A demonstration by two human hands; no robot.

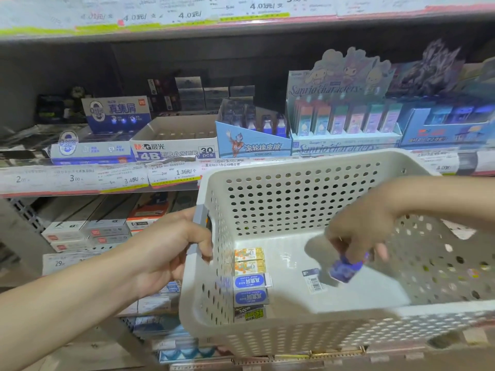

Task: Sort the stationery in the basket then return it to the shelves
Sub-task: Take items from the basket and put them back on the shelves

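The right hand reaches down into the basket from the right, its fingertips pinched on a small blue-purple packet, blurred, held just above the floor. The packet tilts, its long axis running from lower left to upper right, and hangs directly under the fingers, so the next move is likely a straight lift up and out toward the shelf. Just to its left a flat card with a barcode lies on the floor. Along the left wall the sorted erasers lie in a column: two orange-printed ones, two blue-sleeved ones, then a dark one with green lettering, each touching the next.

The left hand grips the grey handle on the left rim, fingers curled round it, holding the basket up; it is nearer the eraser column.

The basket is off-white hard plastic, glossy inside, its walls pierced with rows of round holes. Beyond it, the shelf carries cardboard display boxes, among them an open 4B eraser box and a blue roller-eraser box.
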